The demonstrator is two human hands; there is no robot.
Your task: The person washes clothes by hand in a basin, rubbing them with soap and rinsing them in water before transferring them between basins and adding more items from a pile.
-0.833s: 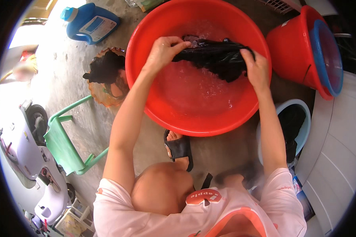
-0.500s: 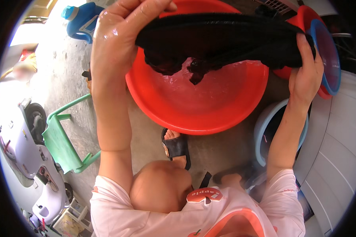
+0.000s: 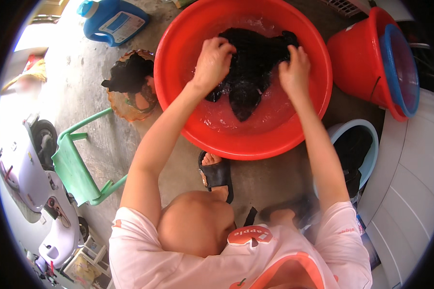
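On grey floor (image 3: 263, 185) near a green stool (image 3: 76, 171), left grip (image 3: 212, 63) and right grip (image 3: 295, 71) hold black cloth (image 3: 250, 58) in a red basin (image 3: 255, 148).

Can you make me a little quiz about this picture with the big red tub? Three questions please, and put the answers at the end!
1. True or false: the black cloth is inside the red tub.
2. What colour is the plastic stool? A) yellow B) green C) purple
3. Which of the person's hands is nearer the blue bottle: the left hand or the right hand?

Key: 1. True. 2. B. 3. The left hand.
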